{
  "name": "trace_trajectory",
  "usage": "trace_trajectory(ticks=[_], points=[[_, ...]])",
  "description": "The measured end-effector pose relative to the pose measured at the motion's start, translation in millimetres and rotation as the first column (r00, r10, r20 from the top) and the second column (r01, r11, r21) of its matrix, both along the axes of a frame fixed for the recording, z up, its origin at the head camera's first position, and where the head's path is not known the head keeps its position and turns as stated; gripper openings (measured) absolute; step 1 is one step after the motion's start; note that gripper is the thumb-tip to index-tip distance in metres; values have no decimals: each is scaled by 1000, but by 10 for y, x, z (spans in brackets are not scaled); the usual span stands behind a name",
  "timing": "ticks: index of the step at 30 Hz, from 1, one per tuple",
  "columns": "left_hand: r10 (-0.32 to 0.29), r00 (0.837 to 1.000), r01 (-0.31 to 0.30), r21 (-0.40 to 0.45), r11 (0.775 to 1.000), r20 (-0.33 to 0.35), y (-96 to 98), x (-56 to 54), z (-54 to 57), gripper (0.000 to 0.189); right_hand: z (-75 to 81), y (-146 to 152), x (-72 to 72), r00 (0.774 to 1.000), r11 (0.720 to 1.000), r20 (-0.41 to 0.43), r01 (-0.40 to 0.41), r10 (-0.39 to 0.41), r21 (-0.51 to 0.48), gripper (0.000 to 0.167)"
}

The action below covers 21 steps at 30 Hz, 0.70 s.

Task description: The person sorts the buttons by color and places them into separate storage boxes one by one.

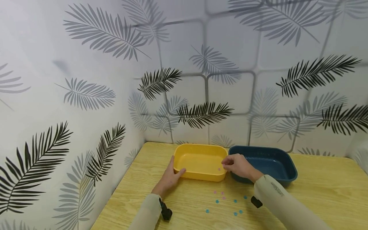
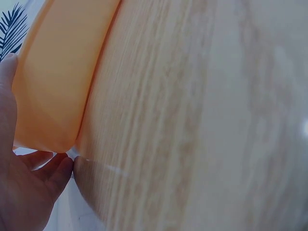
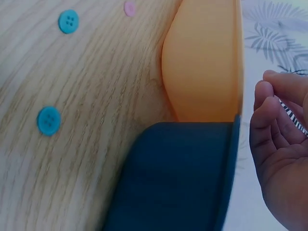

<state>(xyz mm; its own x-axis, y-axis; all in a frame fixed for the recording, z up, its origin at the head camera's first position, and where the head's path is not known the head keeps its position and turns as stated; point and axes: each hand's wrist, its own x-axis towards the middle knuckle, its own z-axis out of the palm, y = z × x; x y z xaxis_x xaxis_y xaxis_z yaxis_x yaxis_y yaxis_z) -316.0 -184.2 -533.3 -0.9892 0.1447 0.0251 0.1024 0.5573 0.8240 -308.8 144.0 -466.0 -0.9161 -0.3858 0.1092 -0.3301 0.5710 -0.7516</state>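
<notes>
My left hand (image 1: pixel 169 179) grips the near left corner of a yellow plastic basin (image 1: pixel 198 176), thumb at the front rim and fingers along the left side. In the left wrist view, fingertips curl beneath the basin's corner. Over the basin's right rim, my right hand (image 1: pixel 239 164) pinches a tiny pink button between thumb and fingertips, mostly hidden by them. A pink button (image 1: pixel 219 169) shows inside the basin near that hand. On the table in front lie a few pink buttons (image 1: pixel 215 192) and several blue buttons (image 1: pixel 217 201), four-holed in the right wrist view.
A dark blue basin (image 1: pixel 291 171) stands against the yellow one's right side. Both rest on a wood-grain table (image 1: pixel 322 191) backed by a leaf-patterned wall (image 1: pixel 230 95). Another such wall rises along the left edge.
</notes>
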Motion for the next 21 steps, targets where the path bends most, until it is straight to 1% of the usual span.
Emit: trace_trajectory(ticks=[3, 7, 9, 16, 21], points=[[-4, 1000, 4, 5, 1000, -1, 2, 2, 2, 90, -31, -16, -54, 999, 999, 6, 34, -34, 19, 16], [-6, 1000, 6, 12, 1000, 4, 4, 2, 1, 90, -75, -33, -120, 998, 997, -25, 63, -62, 48, 15], [-6, 1000, 6, 9, 1000, 2, 5, -1, 1, 89, -83, -35, -149, 997, 997, -43, 66, -63, 51, 15], [-7, 1000, 7, 6, 1000, -6, 0, -2, -4, 89, -74, -53, -219, 997, 997, -39, 67, -65, 43, 15], [-12, 1000, 12, 11, 1000, -5, -5, 3, -14, 90, -67, -80, -251, 997, 996, -48, 68, -65, 64, 16]])
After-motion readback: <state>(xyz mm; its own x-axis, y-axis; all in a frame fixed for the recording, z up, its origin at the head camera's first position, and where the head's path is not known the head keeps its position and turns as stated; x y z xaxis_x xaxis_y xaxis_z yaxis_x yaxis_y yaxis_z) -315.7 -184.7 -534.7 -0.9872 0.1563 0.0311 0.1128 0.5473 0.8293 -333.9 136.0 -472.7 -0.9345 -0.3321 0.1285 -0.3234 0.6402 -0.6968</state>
